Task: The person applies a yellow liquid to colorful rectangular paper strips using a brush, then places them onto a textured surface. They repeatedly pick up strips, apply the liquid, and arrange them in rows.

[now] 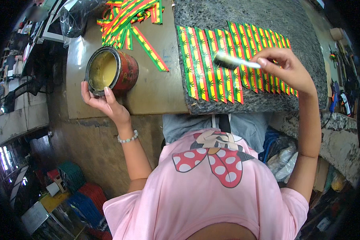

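Note:
My left hand grips a round red can with a black rim, tilted so that its mouth faces me. A pale yellow, creamy substance lies inside it. A brush with a white handle is pinched in my right hand. Its dark bristles hang over a row of strips striped green, yellow and red with leaf prints. These strips lie side by side on a dark, mottled slab. Whether the bristles touch them I cannot tell.
More striped strips are heaped at the back of the brown tabletop, with one loose strip beside the can. Clear plastic wrap sits at the far left. Tools lie at the right, beyond the slab.

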A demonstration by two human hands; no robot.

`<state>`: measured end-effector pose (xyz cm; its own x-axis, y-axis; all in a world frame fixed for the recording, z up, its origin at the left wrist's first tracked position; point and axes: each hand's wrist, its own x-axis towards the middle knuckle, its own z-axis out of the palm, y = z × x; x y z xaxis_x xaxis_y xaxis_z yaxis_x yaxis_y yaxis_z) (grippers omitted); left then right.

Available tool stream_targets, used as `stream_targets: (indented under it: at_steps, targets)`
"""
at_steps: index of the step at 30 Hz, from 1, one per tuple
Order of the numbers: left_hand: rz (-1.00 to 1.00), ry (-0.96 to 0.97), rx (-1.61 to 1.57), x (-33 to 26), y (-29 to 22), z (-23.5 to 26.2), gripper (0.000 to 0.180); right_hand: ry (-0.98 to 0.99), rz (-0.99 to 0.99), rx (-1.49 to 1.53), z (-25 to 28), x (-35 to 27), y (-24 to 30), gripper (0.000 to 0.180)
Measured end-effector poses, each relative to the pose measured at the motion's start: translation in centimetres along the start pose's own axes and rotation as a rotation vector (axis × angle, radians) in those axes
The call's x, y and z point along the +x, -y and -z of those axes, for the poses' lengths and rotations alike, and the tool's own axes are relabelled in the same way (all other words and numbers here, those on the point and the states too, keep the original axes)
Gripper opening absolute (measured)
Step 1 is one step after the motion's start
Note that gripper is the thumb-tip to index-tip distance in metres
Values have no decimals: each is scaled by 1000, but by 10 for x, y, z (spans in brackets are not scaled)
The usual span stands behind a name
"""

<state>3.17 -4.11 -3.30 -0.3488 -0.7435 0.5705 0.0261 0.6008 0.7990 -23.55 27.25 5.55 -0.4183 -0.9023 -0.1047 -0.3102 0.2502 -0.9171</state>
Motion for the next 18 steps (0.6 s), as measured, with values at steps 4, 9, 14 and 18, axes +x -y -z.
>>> stream_targets:
  at_steps: [4,9,14,18]
  targets:
    - [9,-8,-10,0,2,2,59,150,-76,-133,-11,10,8,24]
    - [-12,-6,9,1,3,2,54,326,-41,-148,-18,20,12,25]
    - [19,-30,-6,1,3,1,53,189,-92,-305,1,21,12,23]
    - [23,-32,16,2,3,1,53,46,-163,-354,24,13,12,30]
